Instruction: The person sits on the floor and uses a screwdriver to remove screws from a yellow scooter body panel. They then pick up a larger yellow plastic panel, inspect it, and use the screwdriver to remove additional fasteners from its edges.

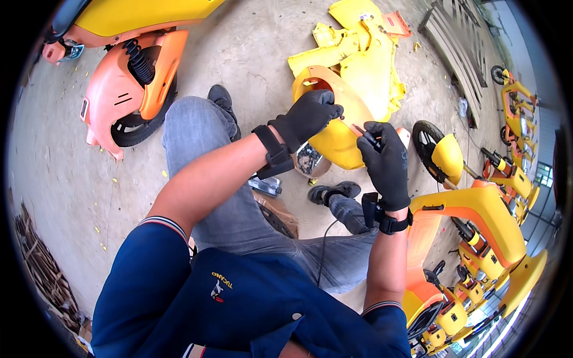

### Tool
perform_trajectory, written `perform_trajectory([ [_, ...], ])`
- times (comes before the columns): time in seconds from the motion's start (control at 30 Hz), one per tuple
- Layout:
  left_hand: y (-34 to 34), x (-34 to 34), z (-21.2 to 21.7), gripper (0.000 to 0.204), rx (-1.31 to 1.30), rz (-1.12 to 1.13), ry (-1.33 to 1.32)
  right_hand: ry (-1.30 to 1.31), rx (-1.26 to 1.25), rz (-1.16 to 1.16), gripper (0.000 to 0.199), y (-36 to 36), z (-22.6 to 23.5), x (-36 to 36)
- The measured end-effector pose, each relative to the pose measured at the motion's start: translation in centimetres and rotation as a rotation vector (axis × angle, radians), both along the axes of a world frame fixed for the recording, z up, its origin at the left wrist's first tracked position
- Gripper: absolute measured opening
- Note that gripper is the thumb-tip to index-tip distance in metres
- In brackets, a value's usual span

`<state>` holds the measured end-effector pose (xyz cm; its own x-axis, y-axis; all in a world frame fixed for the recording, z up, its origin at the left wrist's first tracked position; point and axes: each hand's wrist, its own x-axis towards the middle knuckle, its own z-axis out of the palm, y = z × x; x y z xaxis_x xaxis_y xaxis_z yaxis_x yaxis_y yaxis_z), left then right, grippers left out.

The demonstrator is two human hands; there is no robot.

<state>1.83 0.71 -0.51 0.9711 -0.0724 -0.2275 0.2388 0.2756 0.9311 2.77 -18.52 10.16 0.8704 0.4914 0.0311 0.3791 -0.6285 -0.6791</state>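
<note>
A curved yellow scooter body panel (337, 146), orange along its upper rim, is in front of me between my knees. My left hand (307, 119), in a black glove, is closed in a pinch over the panel; whatever its fingertips grip is too small to make out. On the panel's right side my right hand (387, 164), gloved too, is closed round a slim dark tool (371, 138). The tool's tip points toward the panel and the left fingers; its exact kind does not show. A bowl of small dark metal fasteners (308, 158) sits just below the panel, partly covered by it.
More yellow panels (364, 65) lie piled beyond. An orange scooter wheel section (134, 89) stands at the left, with several yellow scooters (477, 238) on the right. A cardboard box (280, 215) is between my legs. Wooden slats (456, 59) lie at the far right.
</note>
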Motion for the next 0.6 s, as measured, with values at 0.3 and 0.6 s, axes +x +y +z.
perform_trajectory([
  [0.3,-0.1,-0.1,-0.2,0.03,0.033,-0.004,-0.014,-0.033,0.089,-0.004,0.025,1.2,-0.6,-0.3],
  [0.6,-0.2,-0.2,-0.4,0.03,0.037,-0.004,-0.064,-0.166,0.072,0.06,0.025,1.8,-1.1,-0.3],
])
